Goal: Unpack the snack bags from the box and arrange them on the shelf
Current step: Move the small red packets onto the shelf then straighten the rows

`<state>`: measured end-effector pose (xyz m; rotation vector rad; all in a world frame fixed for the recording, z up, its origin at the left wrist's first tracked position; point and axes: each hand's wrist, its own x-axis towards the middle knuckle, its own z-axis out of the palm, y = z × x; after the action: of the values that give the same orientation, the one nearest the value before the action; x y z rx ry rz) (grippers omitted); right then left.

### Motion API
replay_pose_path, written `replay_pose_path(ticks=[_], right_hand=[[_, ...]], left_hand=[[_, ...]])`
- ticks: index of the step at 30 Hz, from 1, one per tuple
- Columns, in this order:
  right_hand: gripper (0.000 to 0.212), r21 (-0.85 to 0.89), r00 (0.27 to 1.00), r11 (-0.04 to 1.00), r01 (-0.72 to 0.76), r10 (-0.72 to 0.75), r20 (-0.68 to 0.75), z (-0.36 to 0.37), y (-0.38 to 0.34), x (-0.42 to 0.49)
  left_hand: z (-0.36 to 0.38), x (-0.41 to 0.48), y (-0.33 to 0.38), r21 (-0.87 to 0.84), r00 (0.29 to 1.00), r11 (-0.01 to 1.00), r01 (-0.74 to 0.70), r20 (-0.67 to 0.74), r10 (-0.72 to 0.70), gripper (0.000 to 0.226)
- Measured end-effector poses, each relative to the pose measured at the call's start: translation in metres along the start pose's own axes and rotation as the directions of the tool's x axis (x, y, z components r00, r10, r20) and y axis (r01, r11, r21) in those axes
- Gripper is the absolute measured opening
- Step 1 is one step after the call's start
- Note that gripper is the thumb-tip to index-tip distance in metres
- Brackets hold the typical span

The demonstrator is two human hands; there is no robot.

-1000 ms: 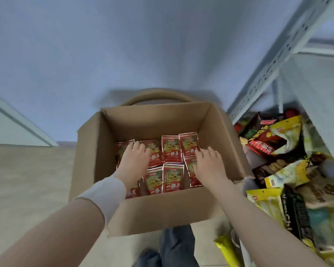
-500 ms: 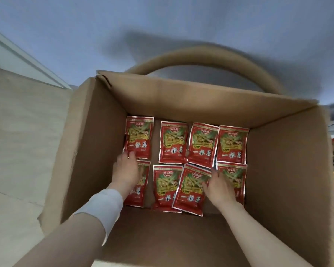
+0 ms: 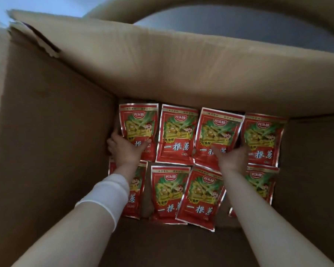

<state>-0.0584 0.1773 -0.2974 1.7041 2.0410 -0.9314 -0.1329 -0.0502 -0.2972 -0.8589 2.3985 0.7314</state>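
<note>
Seen from the head, this was the grabbing step. The snack bags (image 3: pixel 170 193) lay flat in two rows on the floor of the box (image 3: pixel 52 141). Their long sides ran near to far, with the tops far.

The left hand (image 3: pixel 126 149) pinched the far-left bag (image 3: pixel 138 122). The right hand (image 3: pixel 232 157) gripped the third far bag (image 3: pixel 216 128). Next, I think, both need lifting straight up.

The cardboard box (image 3: pixel 46 135) carries everything here. On its brown floor (image 3: pixel 162 245) lie eight red snack bags, flat and face up, in two rows of four. In the far row the far-left bag (image 3: pixel 138 124) lies against the left wall, then a second bag (image 3: pixel 176 132), the third bag (image 3: pixel 218 128) and a fourth bag (image 3: pixel 262 137). In the near row a tilted bag (image 3: pixel 201 199) overlaps its left neighbour (image 3: pixel 168 191). The two end bags are partly hidden.
</note>
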Motion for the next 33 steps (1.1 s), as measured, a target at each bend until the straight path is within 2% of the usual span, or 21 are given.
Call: replay_pose_path(ticks=[2, 4, 6, 9, 11, 16, 19, 21, 25, 27, 29, 31, 33], right_hand=[[0.079, 0.100, 0.997, 0.994, -0.045, 0.038, 0.069, -0.006, 0.002, 0.003], [0.070, 0.121, 0.993, 0.992, -0.038, 0.024, 0.117, -0.013, 0.005, 0.004], [0.059, 0.153, 0.986, 0.988, -0.021, -0.005, 0.168, -0.020, 0.008, 0.002], [0.039, 0.301, 0.963, 0.951, -0.071, -0.014, 0.270, -0.036, 0.013, -0.010], [0.030, 0.409, 0.954, 0.905, -0.120, -0.010, 0.301, -0.053, 0.016, -0.023], [0.035, 0.538, 0.943, 0.828, -0.155, -0.039, 0.332, -0.116, 0.023, -0.074], [0.042, 0.606, 0.943, 0.770, -0.200, -0.018, 0.334, -0.157, 0.031, -0.122], [0.040, 0.671, 0.943, 0.711, -0.210, -0.033, 0.330, -0.184, 0.040, -0.164], [0.040, 0.784, 0.966, 0.607, -0.130, -0.100, 0.237, -0.220, 0.077, -0.243], [0.036, 0.862, 0.984, 0.502, -0.071, -0.109, 0.144, -0.233, 0.099, -0.281], [0.032, 0.917, 0.992, 0.399, 0.008, -0.118, 0.043, -0.248, 0.125, -0.321], [0.041, 0.937, 0.992, 0.337, 0.086, -0.114, -0.050, -0.264, 0.154, -0.360], [0.032, 0.936, 0.984, 0.308, 0.171, -0.091, -0.150, -0.283, 0.185, -0.397]], left_hand=[[-0.002, 0.002, -0.003, -0.107, 0.999, 0.994, 0.020, 0.050, -0.014, 0.111], [-0.005, 0.001, -0.001, -0.186, 0.992, 0.982, 0.031, 0.125, -0.008, 0.108], [-0.008, 0.000, 0.001, -0.196, 0.980, 0.980, 0.043, 0.197, -0.003, 0.092], [-0.018, -0.007, 0.005, -0.202, 0.951, 0.978, 0.055, 0.310, 0.010, 0.058], [-0.033, -0.017, 0.008, -0.189, 0.940, 0.982, 0.030, 0.339, 0.036, 0.048], [-0.091, -0.064, 0.028, -0.331, 0.942, 0.941, -0.076, 0.284, 0.176, 0.051], [-0.133, -0.107, 0.038, -0.447, 0.904, 0.886, -0.121, 0.318, 0.284, 0.043], [-0.162, -0.142, 0.044, -0.517, 0.855, 0.843, -0.150, 0.360, 0.373, 0.032], [-0.200, -0.213, 0.059, -0.616, 0.717, 0.753, -0.232, 0.415, 0.560, 0.033], [-0.213, -0.248, 0.064, -0.637, 0.622, 0.702, -0.320, 0.417, 0.662, 0.023], [-0.225, -0.287, 0.063, -0.638, 0.523, 0.657, -0.401, 0.429, 0.737, 0.022], [-0.237, -0.330, 0.061, -0.623, 0.423, 0.616, -0.482, 0.450, 0.786, 0.030], [-0.247, -0.377, 0.057, -0.623, 0.306, 0.561, -0.545, 0.475, 0.825, 0.032]])
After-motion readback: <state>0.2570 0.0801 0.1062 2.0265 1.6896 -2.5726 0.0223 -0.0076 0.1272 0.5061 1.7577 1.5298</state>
